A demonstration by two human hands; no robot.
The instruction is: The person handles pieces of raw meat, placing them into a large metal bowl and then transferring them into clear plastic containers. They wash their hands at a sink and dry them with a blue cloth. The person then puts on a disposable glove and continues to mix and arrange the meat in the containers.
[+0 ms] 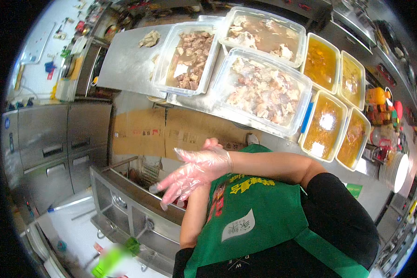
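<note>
My right hand (194, 170) is held in front of the green apron (257, 208), in a clear thin plastic glove. Its fingers are spread and nothing is between them. Behind its wrist, my left hand (212, 142) shows only some fingers; the rest is hidden, so whether it grips the glove's cuff cannot be told. Beyond the hands, on a steel worktable (125, 62), stand a clear plastic tub of dark meat chunks (194, 45), a tub of pale meat pieces (264, 90) and a tub of meat in cloudy liquid (264, 31).
Several smaller tubs of orange-brown liquid (323, 121) stand at the right, near bottles (378, 95) and stacked white plates (394, 173). A crumpled cloth (149, 39) lies on the worktable. A steel sink unit (149, 222) is lower left. Flattened cardboard (139, 132) lies below the table. Another person (113, 259) is at the bottom.
</note>
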